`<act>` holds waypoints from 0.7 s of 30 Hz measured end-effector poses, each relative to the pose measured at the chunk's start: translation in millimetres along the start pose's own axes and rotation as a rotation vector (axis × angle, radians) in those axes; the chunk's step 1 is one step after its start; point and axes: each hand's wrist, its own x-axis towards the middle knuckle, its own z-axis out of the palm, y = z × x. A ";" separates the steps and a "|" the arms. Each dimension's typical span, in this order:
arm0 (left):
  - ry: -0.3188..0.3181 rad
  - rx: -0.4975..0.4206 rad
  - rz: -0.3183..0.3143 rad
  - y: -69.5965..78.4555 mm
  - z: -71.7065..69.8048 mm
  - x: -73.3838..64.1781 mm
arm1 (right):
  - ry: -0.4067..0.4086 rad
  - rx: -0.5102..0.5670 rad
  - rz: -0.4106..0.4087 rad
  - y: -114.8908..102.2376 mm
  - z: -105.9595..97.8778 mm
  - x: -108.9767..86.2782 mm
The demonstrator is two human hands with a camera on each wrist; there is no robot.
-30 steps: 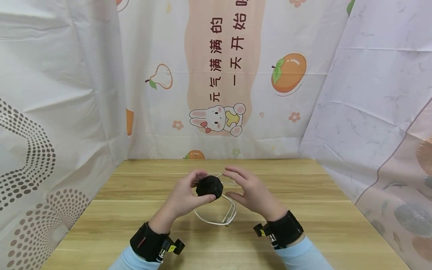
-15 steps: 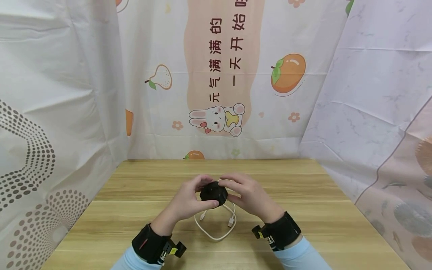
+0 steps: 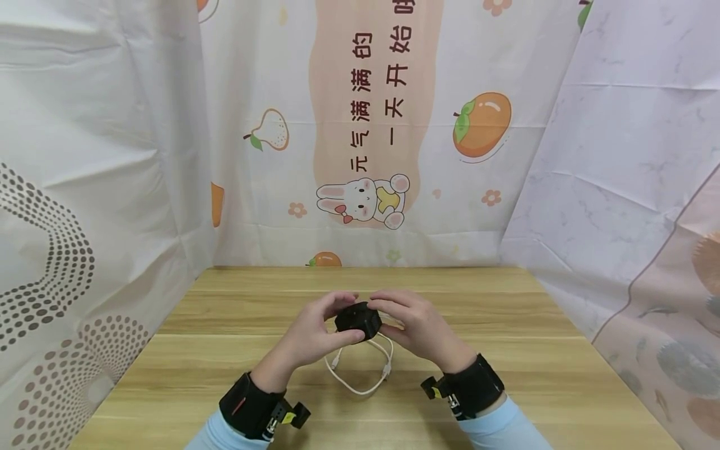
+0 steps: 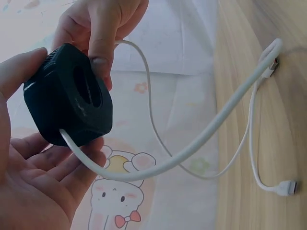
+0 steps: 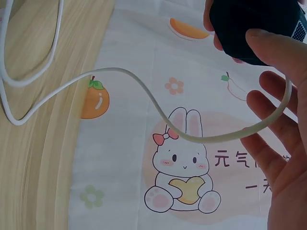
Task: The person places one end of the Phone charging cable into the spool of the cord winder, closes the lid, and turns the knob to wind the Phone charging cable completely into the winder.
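Between both hands is a black many-sided cable case (image 3: pixel 358 320), held above the table. My left hand (image 3: pixel 309 335) grips it from the left, thumb on the near side and fingers round the far side. From the right, my right hand (image 3: pixel 419 328) pinches it; in the left wrist view the right thumb (image 4: pixel 101 57) lies beside the case's oval opening. A white USB cable (image 4: pixel 144 176) leaves the case on both sides and loops down to the table. In the right wrist view the cable (image 5: pixel 211 139) crosses the right fingers. Two plugs show, one metal plug end (image 4: pixel 288 188) at lower right.
The wooden table (image 3: pixel 478 294) carries the hanging cable loop in front of the hands. A printed cloth (image 3: pixel 360 244) hangs along the back edge, with more cloths at the left and right sides.
My right hand has moved left and taken hold of the case. The case has shifted slightly right and nearer, and tilted. The cable loop has swung into a wider shape.
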 end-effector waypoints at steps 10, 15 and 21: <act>0.140 0.220 0.118 -23.9 -6.0 -1.9 | 0.015 0.013 0.034 0.3 -2.5 0.6; 0.164 0.315 0.225 -20.5 -8.0 -1.5 | 0.020 0.010 0.048 0.2 -3.8 -0.1; 0.154 0.435 0.329 -17.6 -6.4 -0.6 | 0.008 -0.007 0.069 0.3 -3.0 -1.4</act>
